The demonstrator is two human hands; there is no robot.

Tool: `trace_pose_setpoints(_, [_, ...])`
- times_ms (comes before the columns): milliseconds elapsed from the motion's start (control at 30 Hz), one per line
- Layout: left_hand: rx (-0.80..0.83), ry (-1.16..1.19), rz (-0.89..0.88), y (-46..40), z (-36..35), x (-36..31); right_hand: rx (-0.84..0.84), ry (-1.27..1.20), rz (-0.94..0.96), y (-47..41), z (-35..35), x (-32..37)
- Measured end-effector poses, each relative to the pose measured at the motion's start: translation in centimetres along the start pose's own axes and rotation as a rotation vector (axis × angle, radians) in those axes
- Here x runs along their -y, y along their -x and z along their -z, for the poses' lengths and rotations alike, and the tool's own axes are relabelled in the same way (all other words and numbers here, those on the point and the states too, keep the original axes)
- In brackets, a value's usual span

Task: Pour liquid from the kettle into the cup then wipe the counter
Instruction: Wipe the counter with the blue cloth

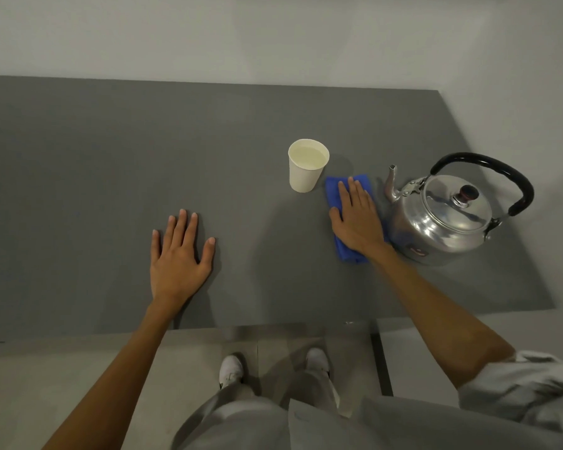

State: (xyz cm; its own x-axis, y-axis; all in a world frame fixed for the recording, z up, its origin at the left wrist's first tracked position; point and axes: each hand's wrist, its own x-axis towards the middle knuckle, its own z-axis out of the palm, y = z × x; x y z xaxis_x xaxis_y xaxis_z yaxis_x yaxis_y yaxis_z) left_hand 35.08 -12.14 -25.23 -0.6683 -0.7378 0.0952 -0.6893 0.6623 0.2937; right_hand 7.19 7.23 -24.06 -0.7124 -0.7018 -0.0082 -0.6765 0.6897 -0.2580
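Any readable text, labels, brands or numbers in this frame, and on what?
None readable.
Kettle: a small dark mark low on its side, too blurred to read.
Cup, cloth and counter: no text visible.

A grey counter [78, 173] fills the middle of the frame, and right of centre a white paper cup [307, 172] stands upright with pale liquid near its rim. Just right of the cup the right hand [356, 216] lies flat, fingers extended, on a folded blue cloth [345, 251], which sits between the cup and a shiny metal kettle [449, 219] with a black handle, lid on, at the right. Left of centre, the left hand [179, 254] rests palm down with fingers spread on the bare counter.
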Motion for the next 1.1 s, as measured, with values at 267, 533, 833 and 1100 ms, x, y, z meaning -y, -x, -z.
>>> trace_pose_setpoints(267, [-0.013,0.002,-0.006,0.0,-0.2,0.1,-0.004,-0.02,0.118,7.2,-1.6,4.3])
trace_pose_setpoints(533, [-0.009,-0.001,-0.007,-0.1,0.0,0.2,0.125,0.008,0.186,14.7,-0.9,1.5])
trace_pose_setpoints(833, [-0.013,-0.014,-0.002,0.1,-0.2,0.1,-0.006,0.022,-0.006,7.5,0.3,-0.7])
trace_pose_setpoints(1100, [-0.007,-0.03,0.004,0.1,-0.2,0.2,0.014,0.086,0.007,3.5,-1.5,3.9])
